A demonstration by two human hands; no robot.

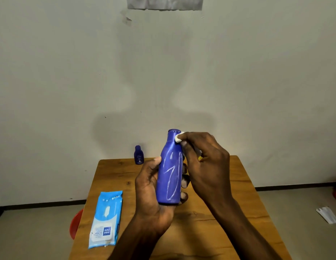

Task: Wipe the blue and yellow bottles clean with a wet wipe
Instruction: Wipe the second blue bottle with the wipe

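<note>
A tall blue bottle with white streaks on its side is held upright above the table. My left hand grips its lower body, with the fingertips showing on the right side. My right hand pinches a small white wet wipe against the bottle's neck, just under the cap. A sliver of yellow, perhaps the yellow bottle, shows behind my right hand; the rest is hidden. A smaller dark blue bottle stands at the table's far edge.
A light blue pack of wet wipes lies on the left part of the wooden table. A red stool peeks out at the table's left side. White paper lies on the floor at right. A wall stands behind.
</note>
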